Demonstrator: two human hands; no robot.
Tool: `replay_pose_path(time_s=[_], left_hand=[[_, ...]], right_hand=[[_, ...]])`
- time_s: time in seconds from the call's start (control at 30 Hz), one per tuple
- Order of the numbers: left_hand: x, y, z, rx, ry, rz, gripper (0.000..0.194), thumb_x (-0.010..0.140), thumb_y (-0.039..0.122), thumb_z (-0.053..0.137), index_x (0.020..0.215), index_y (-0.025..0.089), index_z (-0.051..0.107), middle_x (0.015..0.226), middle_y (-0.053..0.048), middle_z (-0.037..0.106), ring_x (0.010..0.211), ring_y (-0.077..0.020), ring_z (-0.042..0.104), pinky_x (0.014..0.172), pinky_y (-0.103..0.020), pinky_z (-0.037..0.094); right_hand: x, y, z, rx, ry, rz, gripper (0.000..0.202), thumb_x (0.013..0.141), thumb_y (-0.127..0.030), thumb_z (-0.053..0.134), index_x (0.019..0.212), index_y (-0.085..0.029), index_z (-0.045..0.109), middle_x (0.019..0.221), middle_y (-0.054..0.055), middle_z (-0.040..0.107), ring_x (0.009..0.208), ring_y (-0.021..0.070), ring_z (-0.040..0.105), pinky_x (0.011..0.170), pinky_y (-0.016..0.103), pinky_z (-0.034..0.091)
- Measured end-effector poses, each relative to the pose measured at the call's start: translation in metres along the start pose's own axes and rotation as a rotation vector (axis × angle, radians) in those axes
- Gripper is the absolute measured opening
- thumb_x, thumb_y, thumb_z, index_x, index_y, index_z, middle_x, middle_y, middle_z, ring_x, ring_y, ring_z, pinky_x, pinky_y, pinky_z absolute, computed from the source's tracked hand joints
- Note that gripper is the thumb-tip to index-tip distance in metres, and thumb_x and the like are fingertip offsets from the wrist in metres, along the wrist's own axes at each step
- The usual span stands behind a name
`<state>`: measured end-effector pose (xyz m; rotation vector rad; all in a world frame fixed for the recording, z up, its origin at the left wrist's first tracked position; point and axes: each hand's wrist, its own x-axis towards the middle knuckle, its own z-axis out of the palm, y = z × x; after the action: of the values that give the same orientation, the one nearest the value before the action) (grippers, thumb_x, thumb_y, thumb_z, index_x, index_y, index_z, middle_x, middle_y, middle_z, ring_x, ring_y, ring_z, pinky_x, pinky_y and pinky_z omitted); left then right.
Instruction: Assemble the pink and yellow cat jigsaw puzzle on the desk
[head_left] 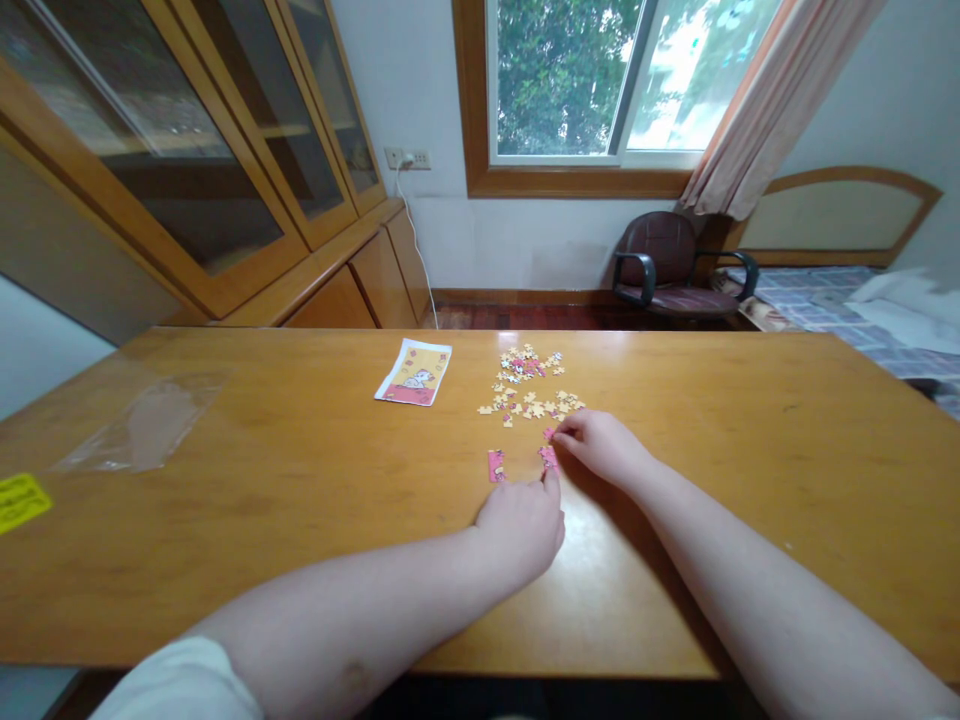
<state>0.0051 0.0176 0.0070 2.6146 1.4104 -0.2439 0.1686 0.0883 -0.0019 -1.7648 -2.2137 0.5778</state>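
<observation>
Closest, the left hand [521, 522], mostly curled, rests its index fingertip on a pink puzzle block [548, 457] at one o'clock; whether it grips anything, I cannot tell. From that hand, a yellow label [22, 502] sits at nine, its dark print too blurred to read, and another pink block [496, 466] at eleven. At one o'clock, the right hand [604, 445] pinches a small pink piece [548, 433]. Beyond, yellow pieces [534, 407] scatter across the tabletop [315, 480] at twelve, a picture card [414, 374] at eleven.
</observation>
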Motion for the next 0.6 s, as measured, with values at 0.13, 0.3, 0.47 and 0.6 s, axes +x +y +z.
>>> replay_pose_path(time_s=[0.13,0.3,0.47,0.6], left_hand=[[0.000,0.000,0.000,-0.010,0.000,0.000,0.053,0.087,0.031,0.047,0.133,0.005,0.043,0.089,-0.016,0.069,0.080,-0.0289,0.067,0.068,-0.039,0.052],[-0.002,0.000,0.001,-0.010,0.010,0.004,0.055,0.088,0.034,0.046,0.134,0.005,0.041,0.088,-0.016,0.068,0.079,-0.0288,0.067,0.066,-0.039,0.052],[-0.002,0.000,0.000,-0.019,0.026,0.006,0.049,0.088,0.035,0.046,0.128,0.007,0.047,0.089,-0.015,0.068,0.080,-0.0292,0.066,0.068,-0.040,0.052],[-0.002,0.000,0.000,-0.021,0.032,-0.006,0.047,0.089,0.038,0.046,0.126,0.009,0.050,0.088,-0.014,0.068,0.079,-0.0284,0.066,0.068,-0.040,0.052]], right_hand=[[0.003,0.009,-0.010,-0.049,0.152,0.122,0.023,0.086,-0.029,0.049,0.084,-0.020,0.070,0.088,0.006,0.072,0.080,0.0178,0.062,0.068,0.025,0.041],[0.006,0.016,-0.012,-0.118,0.160,0.122,0.024,0.086,-0.027,0.047,0.088,-0.019,0.070,0.092,0.008,0.071,0.084,0.0189,0.061,0.070,0.026,0.041],[0.005,0.014,-0.011,-0.112,0.081,0.028,0.022,0.083,-0.023,0.051,0.092,-0.021,0.070,0.095,0.005,0.069,0.084,0.0167,0.061,0.072,0.024,0.041],[0.003,0.012,-0.012,-0.099,0.011,-0.012,0.023,0.079,-0.017,0.052,0.088,-0.024,0.072,0.093,0.002,0.068,0.082,0.0147,0.061,0.072,0.022,0.041]])
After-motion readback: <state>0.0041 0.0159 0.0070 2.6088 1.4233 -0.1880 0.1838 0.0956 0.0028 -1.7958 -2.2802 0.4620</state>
